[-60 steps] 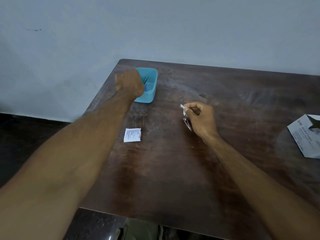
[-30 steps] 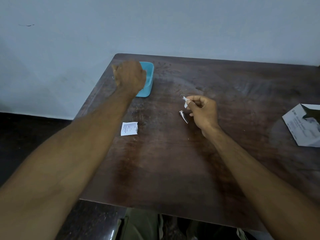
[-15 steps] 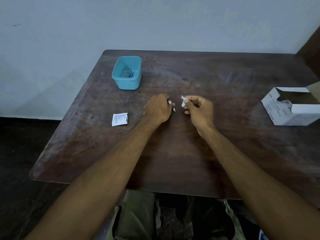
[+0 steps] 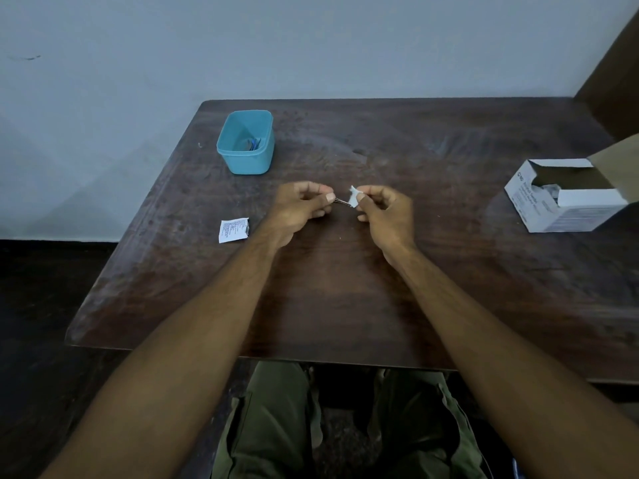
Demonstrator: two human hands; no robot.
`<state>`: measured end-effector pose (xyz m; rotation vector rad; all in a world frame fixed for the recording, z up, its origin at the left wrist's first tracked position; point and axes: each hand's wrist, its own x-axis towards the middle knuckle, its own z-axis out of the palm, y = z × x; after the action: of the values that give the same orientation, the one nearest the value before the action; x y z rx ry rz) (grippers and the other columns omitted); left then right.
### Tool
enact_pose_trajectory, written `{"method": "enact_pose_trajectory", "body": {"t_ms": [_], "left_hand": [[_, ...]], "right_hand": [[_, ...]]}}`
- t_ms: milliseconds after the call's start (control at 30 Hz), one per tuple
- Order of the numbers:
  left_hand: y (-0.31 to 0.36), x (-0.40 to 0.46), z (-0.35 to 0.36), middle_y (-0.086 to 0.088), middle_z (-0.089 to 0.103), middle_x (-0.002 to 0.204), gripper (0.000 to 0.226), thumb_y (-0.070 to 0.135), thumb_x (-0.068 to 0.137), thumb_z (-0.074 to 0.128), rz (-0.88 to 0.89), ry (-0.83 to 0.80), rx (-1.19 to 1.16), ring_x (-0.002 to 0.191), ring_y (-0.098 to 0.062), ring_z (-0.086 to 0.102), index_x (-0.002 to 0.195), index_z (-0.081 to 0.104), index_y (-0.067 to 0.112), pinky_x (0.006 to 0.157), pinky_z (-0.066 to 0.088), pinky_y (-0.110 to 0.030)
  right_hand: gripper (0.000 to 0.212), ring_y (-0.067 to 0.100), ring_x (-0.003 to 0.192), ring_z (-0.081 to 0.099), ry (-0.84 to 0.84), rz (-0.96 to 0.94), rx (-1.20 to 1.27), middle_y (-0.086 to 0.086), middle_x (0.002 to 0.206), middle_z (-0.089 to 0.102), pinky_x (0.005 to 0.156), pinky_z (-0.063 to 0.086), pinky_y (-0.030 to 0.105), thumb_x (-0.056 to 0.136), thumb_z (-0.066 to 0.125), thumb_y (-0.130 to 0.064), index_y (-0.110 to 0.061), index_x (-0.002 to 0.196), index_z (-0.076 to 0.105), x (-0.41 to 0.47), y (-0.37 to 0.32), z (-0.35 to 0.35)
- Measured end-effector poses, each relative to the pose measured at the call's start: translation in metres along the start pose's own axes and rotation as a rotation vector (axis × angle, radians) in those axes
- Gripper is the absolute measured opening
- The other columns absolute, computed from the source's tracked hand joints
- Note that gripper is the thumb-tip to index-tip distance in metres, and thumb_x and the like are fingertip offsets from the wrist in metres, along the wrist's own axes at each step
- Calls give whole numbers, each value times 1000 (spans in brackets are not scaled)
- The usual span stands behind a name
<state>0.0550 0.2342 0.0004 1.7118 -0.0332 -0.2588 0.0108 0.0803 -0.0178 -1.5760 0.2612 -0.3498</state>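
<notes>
Fingers (image 4: 327, 198) of the left hand (image 4: 300, 209) are curled and pinch one end of a small metal tool (image 4: 341, 201), thumb against forefinger. The fingers of the right hand (image 4: 387, 213) are clamped on a small white wipe (image 4: 354, 198), whose lower edge meets the tool's free tip. Both things are held just above the table (image 4: 345, 299), between the two hands and near its middle. Judging from this, the preparation is done: a torn sachet (image 4: 233, 230) lies flat on the table left of the left wrist, the wipe is out and in hand, and the tool is lifted to it. The wiping itself looks to be only starting (the wipe touches just the tip, as far as the dim light lets one tell), so the rest of the tool remains to be rubbed down. After that the tool would presumably be put away, perhaps in the blue tub (image 4: 246, 162) at the far left, which holds a few thin items too small to identify. The open white box (image 4: 567, 209) stands well apart at the right edge.
</notes>
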Motion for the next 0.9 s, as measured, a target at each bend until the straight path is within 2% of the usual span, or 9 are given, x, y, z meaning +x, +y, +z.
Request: {"method": "enact_pose_trajectory", "body": {"t_ms": [133, 233, 333, 500, 633, 733, 833, 900], "left_hand": [[-8, -9, 5, -1, 68, 83, 15, 1, 87, 66, -56, -44, -315, 78, -9, 69, 95, 72, 12, 77, 57, -23], [-10, -15, 11, -3, 68, 86, 19, -1, 87, 64, -52, -53, -398, 82, -10, 68, 101, 70, 11, 79, 57, -24], [-8, -19, 17, -6, 71, 90, 20, 0, 86, 67, -65, 17, -476, 83, -13, 70, 104, 66, 8, 79, 58, -26], [-7, -25, 25, -8, 71, 85, 10, 0, 90, 61, -99, 59, -581, 78, -14, 70, 96, 68, 4, 77, 59, -26], [-9, -28, 23, -6, 71, 88, 10, 3, 91, 60, -126, 32, -633, 79, -11, 70, 96, 68, 6, 73, 58, -21], [-10, -30, 23, -3, 73, 84, 10, 3, 91, 61, -141, 34, -655, 78, -10, 69, 91, 70, 7, 65, 56, -18], [-11, -31, 21, -2, 75, 84, 11, 4, 91, 61, -147, 20, -666, 79, -9, 71, 90, 71, 8, 65, 55, -18], [-13, -31, 20, -1, 75, 83, 12, 4, 91, 60, -136, 16, -691, 80, -8, 72, 91, 71, 8, 67, 56, -18]], "right_hand": [[11, 5, 75, 66, -31, 3, 30, 1, 88, 71, 61, 53, 16, 88, 64, -11, -20, 90, 71, -8, 0, -1], [11, 5, 78, 67, -70, -4, 51, 0, 89, 72, 63, 55, 17, 88, 65, -11, -19, 90, 71, -17, -2, -1], [14, 7, 78, 68, -101, -46, 20, -2, 88, 72, 61, 55, 19, 88, 65, -10, -23, 87, 70, -26, -4, 0], [13, 7, 72, 66, -135, -117, -63, -2, 83, 71, 58, 55, 21, 89, 63, -8, -19, 91, 71, -39, 0, 5], [11, 10, 79, 67, -104, -253, -240, -4, 87, 71, 68, 55, 29, 88, 64, -14, -20, 93, 72, -42, 2, 4], [10, 7, 80, 62, -50, -418, -420, -9, 85, 67, 68, 49, 18, 87, 64, -14, -19, 89, 72, -41, -5, 4], [12, 12, 80, 60, -41, -474, -526, -2, 87, 68, 71, 49, 25, 88, 62, -12, -15, 92, 73, -33, -15, 6], [14, 9, 79, 58, -63, -506, -566, 1, 88, 67, 70, 46, 19, 88, 61, -9, -13, 95, 73, -33, -19, 7]]}}
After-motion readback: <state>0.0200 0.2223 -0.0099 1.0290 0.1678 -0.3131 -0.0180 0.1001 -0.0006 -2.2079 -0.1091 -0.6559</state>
